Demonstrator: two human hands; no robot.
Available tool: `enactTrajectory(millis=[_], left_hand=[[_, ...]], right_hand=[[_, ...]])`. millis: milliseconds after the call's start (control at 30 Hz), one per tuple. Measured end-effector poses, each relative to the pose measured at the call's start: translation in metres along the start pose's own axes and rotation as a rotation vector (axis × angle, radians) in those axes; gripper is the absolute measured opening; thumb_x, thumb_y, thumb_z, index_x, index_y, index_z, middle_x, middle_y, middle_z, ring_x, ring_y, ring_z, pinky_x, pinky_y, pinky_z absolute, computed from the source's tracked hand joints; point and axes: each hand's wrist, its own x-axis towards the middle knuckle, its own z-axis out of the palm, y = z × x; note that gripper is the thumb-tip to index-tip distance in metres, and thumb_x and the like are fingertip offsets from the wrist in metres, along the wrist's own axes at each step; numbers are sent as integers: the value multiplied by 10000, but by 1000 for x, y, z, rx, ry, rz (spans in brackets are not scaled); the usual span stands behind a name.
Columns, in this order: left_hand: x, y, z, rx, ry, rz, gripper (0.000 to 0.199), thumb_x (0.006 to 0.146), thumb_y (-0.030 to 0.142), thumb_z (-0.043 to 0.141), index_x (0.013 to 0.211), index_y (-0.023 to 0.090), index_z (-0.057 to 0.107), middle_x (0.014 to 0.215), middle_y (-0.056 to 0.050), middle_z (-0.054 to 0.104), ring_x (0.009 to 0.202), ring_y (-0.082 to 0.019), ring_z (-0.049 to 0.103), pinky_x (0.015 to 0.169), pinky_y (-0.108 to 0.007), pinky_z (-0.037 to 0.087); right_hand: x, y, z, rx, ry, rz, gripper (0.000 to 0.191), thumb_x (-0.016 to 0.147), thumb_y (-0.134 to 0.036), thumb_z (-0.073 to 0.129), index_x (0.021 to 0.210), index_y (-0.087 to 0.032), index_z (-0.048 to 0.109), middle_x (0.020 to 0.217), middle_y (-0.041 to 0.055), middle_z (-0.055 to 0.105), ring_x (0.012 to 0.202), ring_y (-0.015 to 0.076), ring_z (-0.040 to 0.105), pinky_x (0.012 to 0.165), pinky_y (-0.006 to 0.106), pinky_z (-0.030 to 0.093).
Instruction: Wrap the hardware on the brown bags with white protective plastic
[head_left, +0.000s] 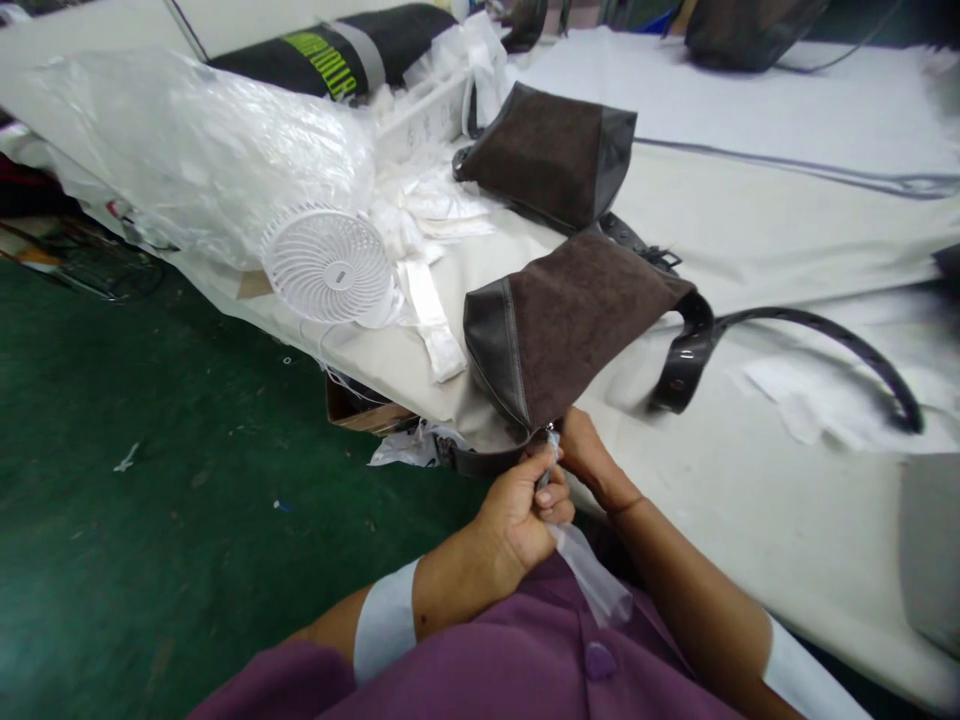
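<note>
A brown suede handbag with black leather corners lies at the table's near edge, its zipped side toward me. My left hand is closed on a strip of clear plastic just below the bag's metal zipper end. The strip hangs down over my purple top. My right hand is against the bag's underside, close beside the left; its fingers are hidden by the bag. A dark belt-like strap with eyelets curls off the bag's right end. Another strap part hangs over the edge at left.
A second brown bag lies just beyond. To the left stand a small white fan, a heap of clear plastic and white paper strips. A black roll lies behind. Under the table edge sits a cardboard box.
</note>
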Motion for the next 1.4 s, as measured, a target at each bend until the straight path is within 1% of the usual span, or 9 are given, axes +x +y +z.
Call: enactTrajectory(millis=[267, 400, 567, 667, 800, 967, 1133, 1267, 1400], left_hand=[[20, -16, -12, 196, -48, 282, 377, 574, 299, 806, 710, 161, 483, 517, 85, 431, 357, 0, 307, 363, -136, 180], [22, -21, -12, 226, -50, 347, 399, 553, 313, 818, 715, 155, 488, 529, 94, 402, 364, 4, 320, 369, -135, 187], [23, -22, -10, 236, -67, 346, 367, 581, 320, 793, 688, 162, 479, 507, 83, 413, 377, -18, 332, 382, -154, 199], [26, -24, -14, 248, -84, 410, 317, 585, 297, 776, 696, 163, 510, 570, 52, 488, 471, -58, 445, 446, -179, 310], [27, -26, -29, 433, -57, 509, 251, 678, 354, 698, 641, 156, 548, 704, -11, 582, 669, -121, 554, 603, -231, 407], [15, -17, -36, 413, -152, 493, 459, 768, 419, 600, 440, 161, 409, 478, 19, 410, 487, -91, 412, 506, -239, 325], [5, -4, -25, 242, -154, 530, 193, 747, 309, 611, 666, 134, 628, 710, -17, 582, 520, -63, 408, 504, -213, 315], [6, -1, -24, 499, -122, 660, 211, 749, 226, 584, 914, 164, 699, 1000, -65, 653, 692, -93, 500, 600, -206, 372], [13, 0, -27, 723, -112, 668, 323, 752, 184, 545, 1041, 217, 684, 1066, -47, 660, 652, -89, 489, 590, -199, 365]], right_hand=[[-70, 1, -3, 501, -11, 166, 249, 732, -397, 675, 818, -164, 689, 684, 33, 640, 657, 149, 582, 651, 279, 483], [-72, 0, 5, 644, 61, 214, 245, 659, -330, 751, 856, -195, 696, 749, 15, 662, 670, 126, 593, 644, 249, 492], [-65, -1, 4, 787, -80, 301, 222, 644, -318, 745, 793, -187, 644, 583, -33, 563, 481, 92, 488, 443, 222, 409], [-59, -1, 3, 808, -75, 361, 205, 631, -299, 731, 744, -190, 598, 528, -49, 517, 413, 76, 419, 379, 206, 334], [-49, -4, -12, 712, -49, 293, 168, 639, -276, 701, 690, -185, 569, 634, -3, 603, 543, 116, 536, 505, 238, 442], [-37, -12, -47, 451, -288, 265, 174, 676, -301, 690, 661, -161, 587, 566, -8, 583, 444, 74, 484, 451, 204, 380], [-28, -15, -56, 478, -429, 292, 159, 690, -295, 682, 682, -152, 615, 517, -28, 550, 382, 52, 399, 406, 198, 354], [-24, -14, -52, 521, -445, 314, 169, 718, -314, 661, 699, -151, 621, 452, -44, 499, 379, 59, 400, 410, 200, 360], [-22, -8, -54, 538, -367, 329, 152, 698, -289, 677, 721, -149, 625, 581, -7, 584, 399, 51, 406, 389, 194, 353]])
